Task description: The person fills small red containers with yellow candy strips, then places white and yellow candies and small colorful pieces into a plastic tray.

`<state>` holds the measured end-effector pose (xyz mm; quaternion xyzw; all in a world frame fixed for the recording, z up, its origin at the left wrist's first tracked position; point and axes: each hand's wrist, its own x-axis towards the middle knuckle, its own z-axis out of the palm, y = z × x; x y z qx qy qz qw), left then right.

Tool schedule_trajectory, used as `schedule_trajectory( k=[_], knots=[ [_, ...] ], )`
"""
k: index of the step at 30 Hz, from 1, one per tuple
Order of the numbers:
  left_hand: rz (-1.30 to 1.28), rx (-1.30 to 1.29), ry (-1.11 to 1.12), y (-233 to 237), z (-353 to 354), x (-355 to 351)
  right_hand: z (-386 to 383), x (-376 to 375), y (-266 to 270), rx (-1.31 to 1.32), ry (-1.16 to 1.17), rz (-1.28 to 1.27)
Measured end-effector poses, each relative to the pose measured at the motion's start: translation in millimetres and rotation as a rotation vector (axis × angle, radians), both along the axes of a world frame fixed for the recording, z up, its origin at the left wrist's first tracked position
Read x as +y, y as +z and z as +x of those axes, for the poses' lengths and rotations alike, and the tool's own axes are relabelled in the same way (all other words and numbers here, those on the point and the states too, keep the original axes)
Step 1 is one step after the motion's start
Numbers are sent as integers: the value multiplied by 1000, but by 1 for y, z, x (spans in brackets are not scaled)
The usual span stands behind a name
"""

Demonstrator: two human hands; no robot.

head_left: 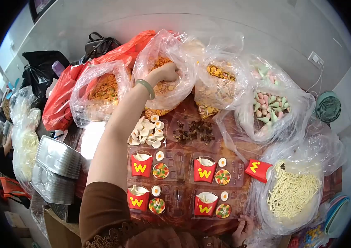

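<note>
My left hand (169, 72), with a green bangle on its wrist, is inside a clear plastic bag (185, 84) of small orange pieces. Its fingers are curled together, and what they hold is hidden. Low at the right, my right hand (243, 230) rests at the table's near edge, fingers slightly apart and holding nothing visible. Between the hands lie clear trays (175, 159), with red fry-box pieces (141, 165), egg pieces (159, 156) and round pizza-like pieces (160, 170) in four sets. White egg pieces (144, 133) and dark brown pieces (194, 131) are heaped behind them.
More bags hold orange pieces (104, 89), mixed pieces (221, 72), pink-green cones (271, 105) and pale noodle-like strands (293, 192). A red box piece (259, 170) lies tilted beside the noodles. Stacked clear containers (55, 169) stand left; a green fan (328, 106) is right. Other people are far left.
</note>
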<state>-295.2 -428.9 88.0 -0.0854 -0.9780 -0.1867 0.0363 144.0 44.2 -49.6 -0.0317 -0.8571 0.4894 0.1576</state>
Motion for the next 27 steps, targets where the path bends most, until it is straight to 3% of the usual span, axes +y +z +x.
schedule_trajectory(
  k=[2,4,5,6,8,9,12,14,16,18,19,21,23,26,27],
  knots=[
    [64,45,76,-1,2,-5,-1,-5,1,21,-22,-13],
    [1137,29,485,3,1,-7,-3,-11,5,47,-49,-26],
    [1603,43,525,-1,-8,-13,-4,-13,9,16,-49,-59],
    [1606,44,523,-4,-14,-21,-4,-14,12,-14,-48,-92],
    [2270,-36,444,-5,-16,-36,-3,-14,8,8,-55,-110],
    [2447,-137,348,-6,-12,-38,-4,-14,7,29,-63,-130],
    [2576,-349,194,2,5,-32,-3,-13,14,1,-37,-143],
    [2532,-271,128,9,18,-22,0,-10,22,3,-56,-189],
    [2495,-101,352,18,42,-12,6,-5,27,-4,-75,-241],
    [2432,-93,269,22,73,-9,11,6,30,211,-10,-173],
    [2366,-90,188,23,91,-6,7,13,31,324,77,-98],
    [2251,-141,42,33,146,11,-10,-12,79,309,228,-308],
    [2236,-379,-68,28,193,28,-34,-49,125,134,318,-458],
    [2269,-595,-37,16,269,70,-91,-109,168,256,701,-290],
    [2264,-650,75,15,294,84,-105,-130,179,265,751,-215]
  ],
)
